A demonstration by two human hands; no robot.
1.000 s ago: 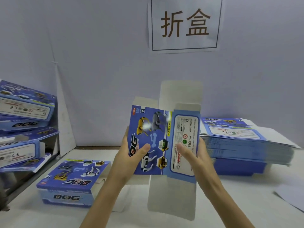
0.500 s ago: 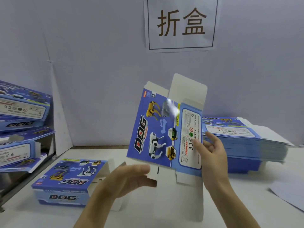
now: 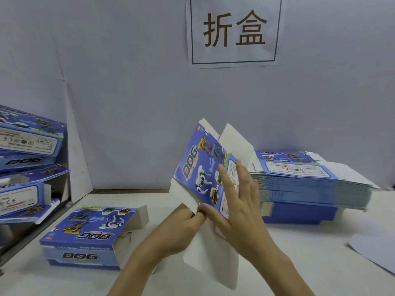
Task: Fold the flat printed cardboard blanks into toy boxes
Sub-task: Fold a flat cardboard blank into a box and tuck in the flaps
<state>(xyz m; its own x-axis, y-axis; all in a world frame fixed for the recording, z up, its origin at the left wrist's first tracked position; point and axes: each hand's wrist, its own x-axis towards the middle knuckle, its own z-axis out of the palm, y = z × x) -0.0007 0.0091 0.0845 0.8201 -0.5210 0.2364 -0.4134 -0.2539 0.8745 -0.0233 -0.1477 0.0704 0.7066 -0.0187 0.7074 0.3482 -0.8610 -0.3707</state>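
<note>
A blue printed cardboard blank [image 3: 197,167] with dog pictures is held tilted above the table, its white flaps sticking out at top and bottom. My left hand [image 3: 181,231] is under its lower end, fingers curled round a small white bottom flap. My right hand [image 3: 237,199] lies against the printed front and side panel with straight fingers, thumb at the lower edge. A tall stack of flat blanks [image 3: 310,180] lies at the right. One folded box [image 3: 89,236] rests on the table at the left, its end flap open.
Several folded boxes [image 3: 25,142] are piled on a rack at the far left. A paper sign [image 3: 234,30] hangs on the grey back wall. A loose white sheet [image 3: 376,251] lies at the table's right edge. The white table [image 3: 299,263] spreads below my hands.
The blank has tilted further to the left and opened out. My left hand moved from the front panel down to the bottom flap. My right hand slid onto the front.
</note>
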